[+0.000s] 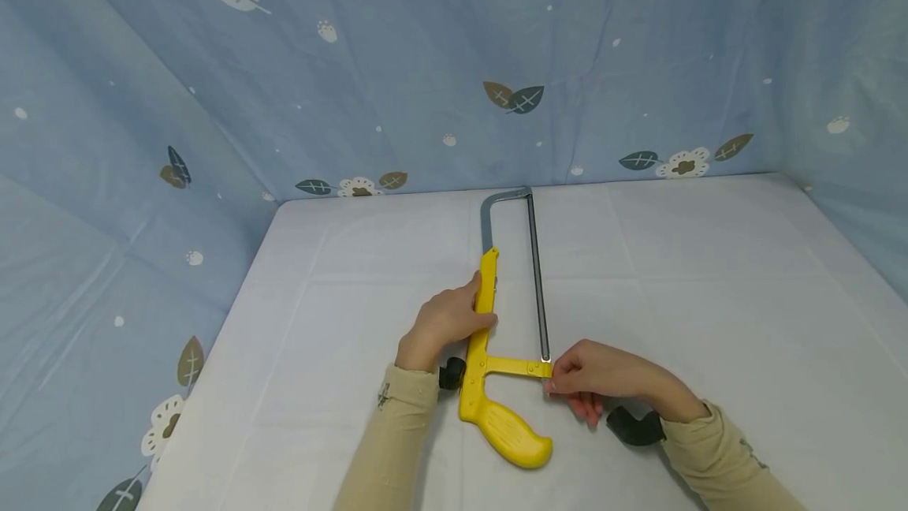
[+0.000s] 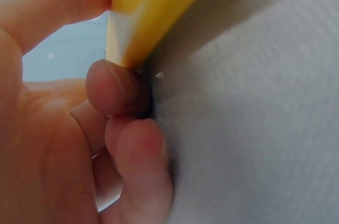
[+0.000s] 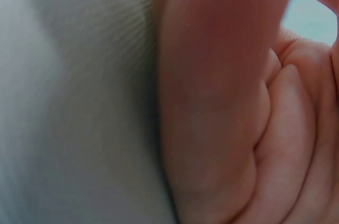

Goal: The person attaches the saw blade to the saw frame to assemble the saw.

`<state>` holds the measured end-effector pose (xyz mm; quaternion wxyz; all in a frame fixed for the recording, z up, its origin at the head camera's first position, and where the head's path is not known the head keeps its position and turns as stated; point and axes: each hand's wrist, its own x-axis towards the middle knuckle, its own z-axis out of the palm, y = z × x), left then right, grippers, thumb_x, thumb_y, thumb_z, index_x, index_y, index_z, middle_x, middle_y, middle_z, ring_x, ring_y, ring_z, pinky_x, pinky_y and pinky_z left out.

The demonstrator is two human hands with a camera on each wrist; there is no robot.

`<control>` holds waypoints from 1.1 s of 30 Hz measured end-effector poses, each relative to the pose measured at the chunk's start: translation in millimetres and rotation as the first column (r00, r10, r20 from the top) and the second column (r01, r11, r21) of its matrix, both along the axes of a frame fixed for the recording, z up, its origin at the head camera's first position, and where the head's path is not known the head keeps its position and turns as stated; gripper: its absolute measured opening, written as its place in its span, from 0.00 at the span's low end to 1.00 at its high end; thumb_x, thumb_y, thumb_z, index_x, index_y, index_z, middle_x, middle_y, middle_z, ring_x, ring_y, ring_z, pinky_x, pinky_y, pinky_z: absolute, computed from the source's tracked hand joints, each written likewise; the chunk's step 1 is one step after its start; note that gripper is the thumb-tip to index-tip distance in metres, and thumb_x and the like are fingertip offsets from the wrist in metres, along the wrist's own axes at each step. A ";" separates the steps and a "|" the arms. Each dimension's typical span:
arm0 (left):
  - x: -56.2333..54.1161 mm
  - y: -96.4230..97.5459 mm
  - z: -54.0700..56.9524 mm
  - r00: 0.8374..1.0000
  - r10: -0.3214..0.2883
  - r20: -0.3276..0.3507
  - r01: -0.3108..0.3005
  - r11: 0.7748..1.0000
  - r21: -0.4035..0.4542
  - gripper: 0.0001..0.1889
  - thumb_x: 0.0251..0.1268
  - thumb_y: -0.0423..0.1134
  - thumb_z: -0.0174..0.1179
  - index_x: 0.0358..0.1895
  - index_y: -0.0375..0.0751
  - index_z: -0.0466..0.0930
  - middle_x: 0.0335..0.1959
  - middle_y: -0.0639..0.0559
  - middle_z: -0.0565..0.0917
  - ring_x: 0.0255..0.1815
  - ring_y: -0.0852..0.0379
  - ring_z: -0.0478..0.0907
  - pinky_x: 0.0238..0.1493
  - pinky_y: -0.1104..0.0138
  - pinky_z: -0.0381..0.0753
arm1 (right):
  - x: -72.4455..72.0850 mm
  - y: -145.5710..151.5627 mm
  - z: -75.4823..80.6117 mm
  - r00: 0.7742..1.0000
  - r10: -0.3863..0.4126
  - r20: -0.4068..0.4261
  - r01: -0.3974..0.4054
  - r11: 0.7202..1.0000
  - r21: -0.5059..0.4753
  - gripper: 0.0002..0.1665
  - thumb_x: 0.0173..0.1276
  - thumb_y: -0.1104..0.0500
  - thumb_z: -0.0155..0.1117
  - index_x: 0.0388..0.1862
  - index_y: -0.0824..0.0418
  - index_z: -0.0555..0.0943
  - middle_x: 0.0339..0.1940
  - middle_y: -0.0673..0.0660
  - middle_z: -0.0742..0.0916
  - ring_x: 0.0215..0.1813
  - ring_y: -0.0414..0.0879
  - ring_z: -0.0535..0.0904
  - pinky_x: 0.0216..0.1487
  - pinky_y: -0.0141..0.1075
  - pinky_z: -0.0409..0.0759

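A hacksaw (image 1: pixel 514 367) with a yellow handle (image 1: pixel 516 438) and a grey front bow (image 1: pixel 486 223) lies flat on the white-covered table. Its dark blade (image 1: pixel 537 274) runs along the right side, fixed at both ends. My left hand (image 1: pixel 447 318) grips the yellow frame, thumb across its top; in the left wrist view the yellow bar (image 2: pixel 159 12) sits between thumb and fingers. At the blade's near end, my right hand (image 1: pixel 603 373) pinches the small metal fitting (image 1: pixel 546 388) below the yellow crosspiece. The right wrist view shows only curled fingers (image 3: pixel 212 102), with the fitting out of sight.
White cloth (image 1: pixel 340 298) covers the table. A blue curtain (image 1: pixel 397 61) with leaf and flower prints hangs behind the far edge and along the sides. Black wrist mounts (image 1: pixel 634 426) sit by both sleeves, close to the tabletop.
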<state>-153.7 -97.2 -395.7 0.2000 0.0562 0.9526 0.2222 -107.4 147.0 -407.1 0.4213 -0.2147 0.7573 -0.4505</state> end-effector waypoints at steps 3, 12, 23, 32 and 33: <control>-0.1 -0.2 -0.3 1.000 0.003 0.000 -0.003 1.000 0.001 0.42 0.53 0.56 0.54 0.70 0.50 0.47 0.54 0.49 0.74 0.36 0.56 0.70 0.37 0.64 0.69 | 0.2 -0.8 1.4 1.000 0.003 -0.001 -0.003 1.000 0.008 0.23 0.61 0.46 0.58 0.19 0.65 0.76 0.10 0.55 0.78 0.13 0.49 0.76 0.14 0.35 0.71; 0.1 -0.8 -0.6 1.000 0.007 0.008 -0.007 1.000 0.001 0.41 0.54 0.56 0.54 0.70 0.51 0.46 0.57 0.50 0.72 0.38 0.56 0.70 0.38 0.64 0.69 | -0.4 -0.7 0.4 1.000 0.019 -0.003 -0.019 1.000 0.009 0.22 0.60 0.47 0.59 0.20 0.64 0.76 0.11 0.55 0.78 0.13 0.48 0.76 0.15 0.35 0.72; 1.3 -0.8 -0.4 1.000 0.000 0.001 0.000 1.000 0.007 0.41 0.54 0.56 0.54 0.70 0.50 0.47 0.55 0.50 0.73 0.37 0.56 0.70 0.36 0.64 0.69 | -1.8 2.5 -4.6 0.998 0.054 0.019 -0.053 0.996 -0.071 0.13 0.61 0.52 0.59 0.27 0.62 0.80 0.12 0.55 0.78 0.13 0.48 0.76 0.15 0.33 0.72; 2.7 -0.3 -0.2 1.000 0.007 0.003 -0.007 1.000 0.011 0.41 0.54 0.55 0.54 0.70 0.50 0.47 0.55 0.50 0.73 0.38 0.56 0.70 0.38 0.63 0.69 | -2.0 3.4 -7.7 0.999 0.029 0.015 -0.027 0.995 -0.097 0.12 0.59 0.53 0.61 0.31 0.62 0.78 0.12 0.56 0.78 0.13 0.49 0.76 0.14 0.35 0.73; 2.7 -0.4 -0.2 1.000 0.008 0.003 -0.008 1.000 0.012 0.41 0.54 0.55 0.54 0.70 0.50 0.47 0.54 0.50 0.74 0.37 0.56 0.70 0.37 0.64 0.69 | -2.1 3.3 -7.8 1.000 0.026 0.015 -0.025 0.995 -0.096 0.12 0.59 0.53 0.62 0.31 0.62 0.78 0.12 0.56 0.78 0.13 0.49 0.76 0.14 0.35 0.73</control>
